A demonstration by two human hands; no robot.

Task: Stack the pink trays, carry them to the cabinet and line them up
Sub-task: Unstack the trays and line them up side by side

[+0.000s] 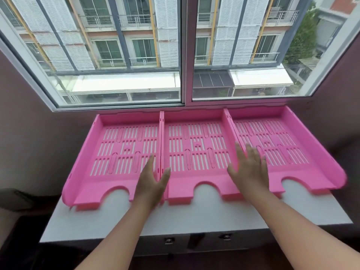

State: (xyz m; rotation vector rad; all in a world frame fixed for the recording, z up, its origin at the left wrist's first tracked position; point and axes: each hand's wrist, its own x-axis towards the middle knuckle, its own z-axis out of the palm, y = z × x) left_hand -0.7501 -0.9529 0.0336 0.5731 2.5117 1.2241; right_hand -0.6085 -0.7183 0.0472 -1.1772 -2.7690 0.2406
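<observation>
Three pink slotted trays lie side by side on the white cabinet top (194,217) under the window: a left tray (91,172), a middle tray (179,184) and a right tray (303,137). Their side walls touch. My left hand (152,182) rests with spread fingers over the seam between the left and middle trays, near their front edges. My right hand (249,168) lies flat with fingers apart over the wall between the middle and right trays. Neither hand grips anything.
A large sliding window (183,55) rises directly behind the trays, its frame close to their back walls. Purple walls flank the cabinet on both sides. Cabinet drawers with small handles (168,240) show below the front edge. A dark object (15,197) sits low at the left.
</observation>
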